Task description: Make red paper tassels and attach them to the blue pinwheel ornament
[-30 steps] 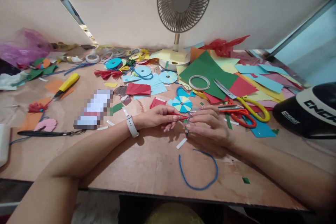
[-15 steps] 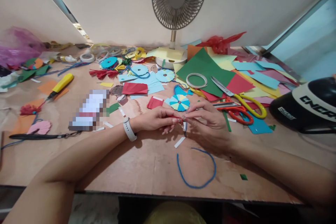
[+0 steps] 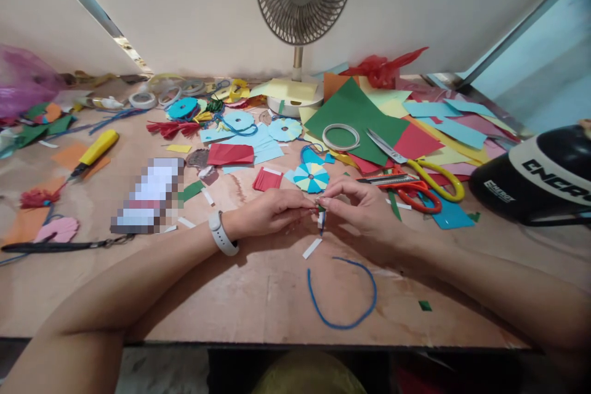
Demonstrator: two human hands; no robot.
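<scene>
Pinching point: left hand [image 3: 270, 212] and right hand [image 3: 364, 209] meeting fingertip to fingertip over the middle of the surface [image 3: 258, 295], both closed on one small piece [image 3: 320, 217].
Small piece: red, white and dark bits showing between the fingertips, hanging just below them, held slightly above the wood; too small to tell more.
Left hand: thumb and fingers squeezed on the piece from the left, white watch [image 3: 220, 233] on the wrist.
Right hand: thumb and forefinger nipped on the same piece from the right, other fingers curled under.
Nearest loose bits: blue cord [image 3: 344, 295] lying in an open curve in front of the hands, untouched; white strip [image 3: 312, 248] just beside it, under the hands.
Stage, as a judgement: assembly of the piece mid-way, held but not finished; cord not yet joined to anything.
Done already, further back: striped paper disc [image 3: 311, 177] just beyond the hands, blue discs [image 3: 285, 129] and red tassels [image 3: 172, 128] lying finished-looking further off.
Tools at rest: yellow scissors [image 3: 415, 166] and orange scissors [image 3: 418, 194] to the right, tape ring [image 3: 340, 136] on green paper [image 3: 355, 117], yellow cutter [image 3: 95, 151] far left.
Far edge: fan [image 3: 302, 0] against the wall, black helmet [image 3: 540, 178] at right.
</scene>
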